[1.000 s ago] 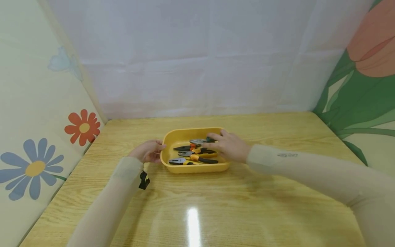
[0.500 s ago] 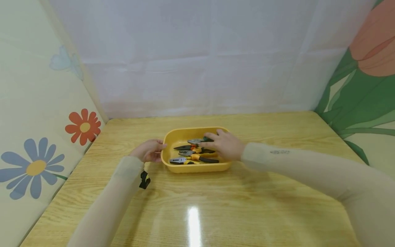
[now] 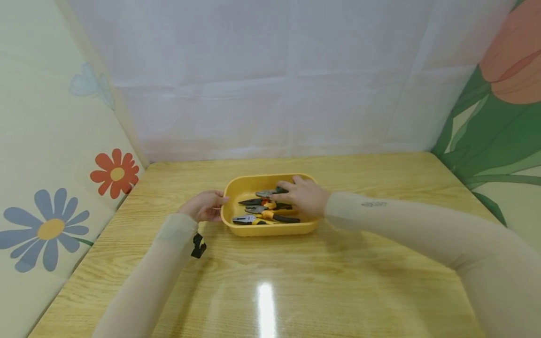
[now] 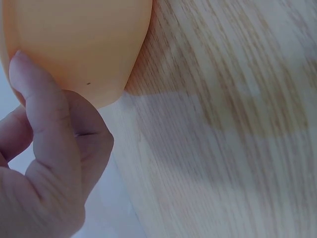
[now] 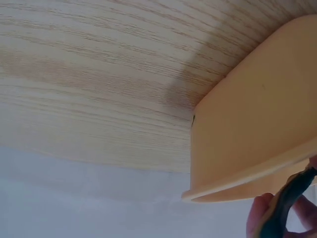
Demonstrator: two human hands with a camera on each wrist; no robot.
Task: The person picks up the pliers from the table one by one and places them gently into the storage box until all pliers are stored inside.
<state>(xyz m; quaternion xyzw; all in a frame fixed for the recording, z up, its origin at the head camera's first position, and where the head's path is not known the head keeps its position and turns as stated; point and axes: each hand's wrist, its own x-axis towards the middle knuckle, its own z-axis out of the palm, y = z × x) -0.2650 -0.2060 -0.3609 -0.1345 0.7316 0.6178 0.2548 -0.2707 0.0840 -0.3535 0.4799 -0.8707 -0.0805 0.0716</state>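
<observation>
A yellow plastic tray (image 3: 270, 230) stands on the table with several pliers in it. My left hand (image 3: 204, 206) grips its left end, fingers at the wall (image 4: 74, 44) in the left wrist view. My right hand (image 3: 305, 196) reaches over the right end and holds the rearmost pliers (image 3: 265, 193) by a dark green handle (image 5: 283, 208). That handle shows between the fingers in the right wrist view. In front lie long-nose pliers (image 3: 247, 203), pliers with orange and black handles (image 3: 274, 216), and pliers with yellow and black handles (image 3: 245, 219). The right palm covers some handle ends.
The wood-grain table (image 3: 321, 281) extends around the tray. A white cloth (image 3: 270, 94) hangs behind it, and flower-printed panels (image 3: 50, 141) stand at both sides. A black and yellow object (image 3: 198, 245) sits by the left wrist.
My right hand has shifted a little to the left, and the rearmost pliers have slid left with it. The left hand keeps its grip on the tray.
</observation>
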